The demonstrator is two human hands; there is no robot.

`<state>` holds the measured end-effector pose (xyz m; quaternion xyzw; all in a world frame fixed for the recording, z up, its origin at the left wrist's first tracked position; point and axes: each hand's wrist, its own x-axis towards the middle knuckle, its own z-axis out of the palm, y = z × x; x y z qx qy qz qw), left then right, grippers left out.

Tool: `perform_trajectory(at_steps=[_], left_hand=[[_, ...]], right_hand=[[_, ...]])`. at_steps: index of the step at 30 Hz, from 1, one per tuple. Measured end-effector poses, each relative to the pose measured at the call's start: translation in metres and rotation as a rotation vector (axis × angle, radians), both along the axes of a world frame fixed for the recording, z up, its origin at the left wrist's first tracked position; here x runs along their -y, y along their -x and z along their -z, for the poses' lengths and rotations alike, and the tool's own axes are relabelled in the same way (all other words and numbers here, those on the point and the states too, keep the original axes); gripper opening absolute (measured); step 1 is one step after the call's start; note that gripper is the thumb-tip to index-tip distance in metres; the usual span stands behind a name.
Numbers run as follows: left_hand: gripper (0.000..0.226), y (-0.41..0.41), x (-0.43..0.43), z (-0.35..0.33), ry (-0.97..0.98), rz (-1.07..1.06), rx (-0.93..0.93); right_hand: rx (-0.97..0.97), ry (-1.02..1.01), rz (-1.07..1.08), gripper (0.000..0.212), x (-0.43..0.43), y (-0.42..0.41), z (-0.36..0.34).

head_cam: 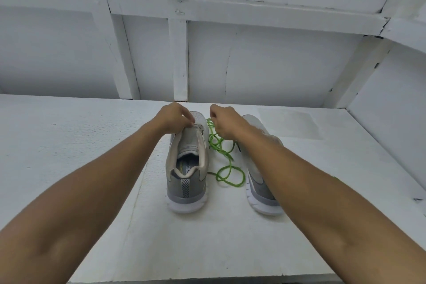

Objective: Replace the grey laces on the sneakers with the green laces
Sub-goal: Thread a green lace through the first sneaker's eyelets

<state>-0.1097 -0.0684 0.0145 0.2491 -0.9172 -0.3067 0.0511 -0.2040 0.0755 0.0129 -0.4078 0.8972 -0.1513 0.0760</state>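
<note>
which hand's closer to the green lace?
Right. The right hand pinches the far end of the green lace; the left hand is off it, at the eyelets of the left sneaker.

Back wall (pixel 276 64): white-painted panels, framed by white vertical battens (pixel 179 53) and a horizontal rail (pixel 253 11); a thin dark crack (pixel 227 71) runs down one panel. A similar white side wall (pixel 391 104) meets it at right. Tabletop (pixel 69 145) white and matte, with a seam (pixel 136 191); light even and diffuse.

Head camera, facing forward-down, close over sneakers (pixel 184 189)
</note>
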Motion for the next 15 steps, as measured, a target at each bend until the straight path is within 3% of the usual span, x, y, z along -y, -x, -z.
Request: perform_trajectory(at_steps=[3,9,15], left_hand=[[0.014,0.009,0.001,0.007,-0.008,0.009,0.080],[0.006,0.016,0.003,0.015,-0.027,0.002,0.053],[0.012,0.019,0.004,0.022,-0.034,-0.033,0.024]], right_hand=[[-0.078,-0.055,-0.012,0.014,0.009,0.001,0.008],[-0.085,-0.082,-0.044,0.018,0.017,0.002,0.020],[-0.130,-0.158,-0.095,0.023,0.019,0.000,0.015]])
